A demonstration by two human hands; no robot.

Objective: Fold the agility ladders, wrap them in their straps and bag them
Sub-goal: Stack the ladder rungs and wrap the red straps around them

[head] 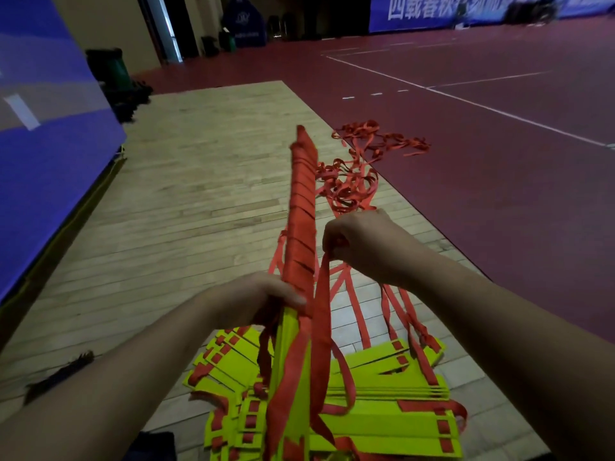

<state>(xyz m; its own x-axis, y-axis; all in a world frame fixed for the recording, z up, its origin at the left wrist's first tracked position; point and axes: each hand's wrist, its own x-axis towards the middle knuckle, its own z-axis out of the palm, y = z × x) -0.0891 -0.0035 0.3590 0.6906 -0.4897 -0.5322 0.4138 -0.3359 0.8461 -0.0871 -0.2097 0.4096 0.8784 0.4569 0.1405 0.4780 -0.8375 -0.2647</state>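
Observation:
A folded ladder bundle (pixel 302 207) points away from me, its far length wound in red strap and its near end showing bare yellow-green rungs. My left hand (pixel 256 299) grips the bundle near its middle, thumb on top. My right hand (pixel 356 242), just right of the bundle, pinches the loose red strap (pixel 322 307), which hangs down from the fingers to the bundle's near end. Below lie more yellow-green rungs (pixel 382 387) stacked on the floor, with red straps running off them.
A tangle of red straps (pixel 359 168) lies ahead on the wooden floor (pixel 186 201), at the edge of the red court (pixel 499 161). A blue padded wall (pixel 50 144) stands at left. Something dark (pixel 60 377) lies on the floor by my left forearm.

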